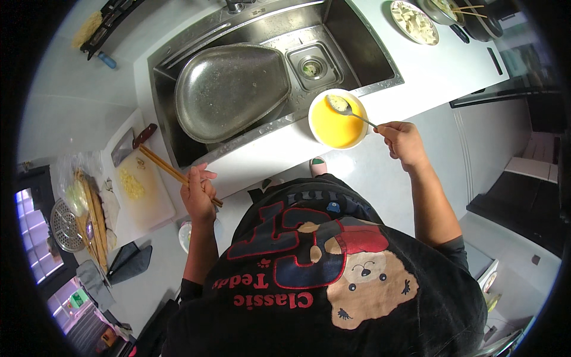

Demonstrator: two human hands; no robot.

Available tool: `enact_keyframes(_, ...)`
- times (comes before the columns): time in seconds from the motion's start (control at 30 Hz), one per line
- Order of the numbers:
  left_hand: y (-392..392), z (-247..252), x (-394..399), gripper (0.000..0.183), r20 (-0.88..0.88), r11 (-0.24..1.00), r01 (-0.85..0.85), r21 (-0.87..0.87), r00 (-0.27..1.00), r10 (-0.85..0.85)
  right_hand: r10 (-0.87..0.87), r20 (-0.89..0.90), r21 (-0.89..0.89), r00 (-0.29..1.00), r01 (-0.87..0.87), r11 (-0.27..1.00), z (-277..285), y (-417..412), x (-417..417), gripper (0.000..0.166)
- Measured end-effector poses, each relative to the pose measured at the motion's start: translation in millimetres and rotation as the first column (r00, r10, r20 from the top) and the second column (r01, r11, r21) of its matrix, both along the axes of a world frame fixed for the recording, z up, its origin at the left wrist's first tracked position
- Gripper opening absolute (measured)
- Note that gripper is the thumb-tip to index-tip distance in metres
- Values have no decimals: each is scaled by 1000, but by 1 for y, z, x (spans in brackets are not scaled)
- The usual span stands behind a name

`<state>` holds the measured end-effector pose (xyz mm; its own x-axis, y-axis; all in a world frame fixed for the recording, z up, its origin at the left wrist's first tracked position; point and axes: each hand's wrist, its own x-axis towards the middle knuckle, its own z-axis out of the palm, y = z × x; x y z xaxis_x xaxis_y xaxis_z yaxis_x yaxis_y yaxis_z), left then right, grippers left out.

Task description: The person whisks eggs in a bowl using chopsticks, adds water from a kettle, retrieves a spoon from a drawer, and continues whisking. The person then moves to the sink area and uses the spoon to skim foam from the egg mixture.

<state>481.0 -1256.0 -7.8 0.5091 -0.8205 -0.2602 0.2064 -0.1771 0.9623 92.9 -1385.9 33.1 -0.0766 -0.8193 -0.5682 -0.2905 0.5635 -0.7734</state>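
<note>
My right hand (401, 143) grips the handle of a metal spoon (343, 107), whose bowl holds some pale, frothy bits. The spoon is over a white bowl (366, 129) of smooth orange-yellow liquid that looks like beaten egg, standing at the counter's front edge by the sink. In my left hand (199, 189) is a pair of wooden chopsticks (163, 166), slanting up and left, away from the bowl. Near their tips lies a white cutting board (154, 201) with chopped pale yellow pieces (132, 184) and a cleaver with a brown handle (145, 136).
A large metal lid or pan (232, 91) lies in the stainless steel sink (363, 42), beside the drain (312, 68). On the right counter are a plate of white cubes (415, 23) and a bowl with chopsticks (439, 11). Bagged vegetables (76, 196) lie at far left.
</note>
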Motion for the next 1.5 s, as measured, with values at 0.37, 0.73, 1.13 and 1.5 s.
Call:
enact_keyframes(0.37, 1, 1, -13, 29, -2, 1000, -26, 5, 1000, 26, -28, 67, 58, 997, 25, 998, 1, -1, -15, 18)
enact_keyframes(0.73, 8, 0, -21, 28, 6, 997, -70, -28, 998, 70, -13, -93, -326, 996, -18, 945, 16, -34, -32, 17)
enact_keyframes(1.13, 23, 14, -23, 27, 63, 990, -138, 30, 989, 136, -11, -943, -247, 334, -675, 695, -50, -138, -7, 19)
enact_keyframes(1.5, 29, 7, -24, 30, 69, 984, -165, 61, 985, 161, 131, 134, -184, 982, -105, 977, 12, -54, -26, 16)
